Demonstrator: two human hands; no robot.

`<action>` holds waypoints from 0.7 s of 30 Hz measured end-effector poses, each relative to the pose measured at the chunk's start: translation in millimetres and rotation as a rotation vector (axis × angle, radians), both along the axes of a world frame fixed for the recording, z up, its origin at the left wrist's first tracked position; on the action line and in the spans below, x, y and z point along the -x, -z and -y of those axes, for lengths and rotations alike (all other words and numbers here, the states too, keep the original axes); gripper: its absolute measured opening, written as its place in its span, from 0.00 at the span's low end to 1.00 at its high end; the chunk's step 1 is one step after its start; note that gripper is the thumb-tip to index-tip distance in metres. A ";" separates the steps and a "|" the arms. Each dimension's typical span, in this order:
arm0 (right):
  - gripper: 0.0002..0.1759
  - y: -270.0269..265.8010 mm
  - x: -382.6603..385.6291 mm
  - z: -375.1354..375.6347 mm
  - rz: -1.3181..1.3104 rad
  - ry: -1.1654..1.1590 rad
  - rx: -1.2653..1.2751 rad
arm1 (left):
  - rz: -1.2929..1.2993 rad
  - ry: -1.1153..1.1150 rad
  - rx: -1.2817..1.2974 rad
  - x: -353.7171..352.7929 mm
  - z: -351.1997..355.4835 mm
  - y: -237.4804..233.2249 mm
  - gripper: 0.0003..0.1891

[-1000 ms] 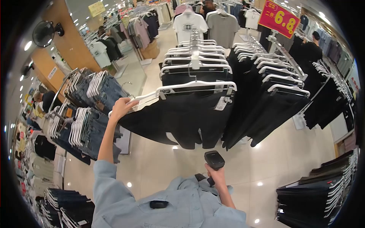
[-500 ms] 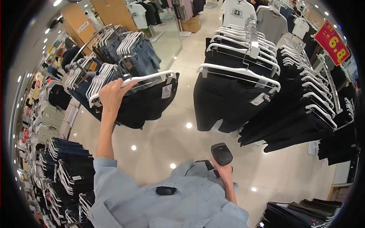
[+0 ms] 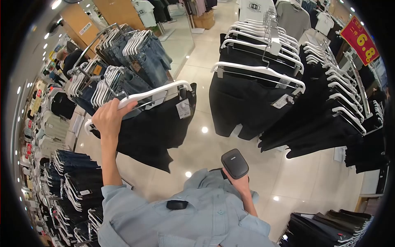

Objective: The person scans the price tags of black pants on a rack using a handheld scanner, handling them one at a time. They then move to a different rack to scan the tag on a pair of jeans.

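My left hand (image 3: 109, 119) is closed round a white hanger (image 3: 158, 91). From that hanger hang black shorts (image 3: 152, 127) with a white tag (image 3: 183, 108) near their right end. A dark handheld device (image 3: 235, 163) is held in my right hand (image 3: 239, 182), low in front of my body. Ahead, a white hanger (image 3: 259, 71) at the front of the middle rack carries more black shorts (image 3: 242, 103), with a white tag (image 3: 281, 101) on their right side.
Denim garments (image 3: 150, 57) hang on a rack behind my left hand. Black trousers (image 3: 308, 123) hang at the right, below a red price sign (image 3: 360, 41). Dark folded clothes (image 3: 321, 230) lie at the lower right. A person (image 3: 70, 57) stands at the upper left.
The hanger in my left hand has come nearer and tilted, and its shorts hang lower and larger in view. My right hand with the device has shifted slightly left and up.
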State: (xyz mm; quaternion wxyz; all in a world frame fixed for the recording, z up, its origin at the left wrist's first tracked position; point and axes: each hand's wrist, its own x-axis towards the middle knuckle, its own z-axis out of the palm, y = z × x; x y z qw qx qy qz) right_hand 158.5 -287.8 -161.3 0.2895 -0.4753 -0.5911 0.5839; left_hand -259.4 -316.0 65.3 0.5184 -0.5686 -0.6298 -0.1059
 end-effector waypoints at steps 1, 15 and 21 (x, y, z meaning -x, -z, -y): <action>0.20 -1.9 1.5 0.2 -0.030 -0.004 -0.015 | -0.001 0.010 0.004 -1.8 1.7 2.4 0.30; 0.22 -36.2 0.8 5.2 -0.102 -0.059 -0.011 | 0.034 0.076 0.013 -20.6 4.1 7.3 0.30; 0.21 -28.8 -2.7 10.9 -0.104 -0.028 -0.067 | 0.048 0.162 0.022 -27.3 -1.1 10.7 0.29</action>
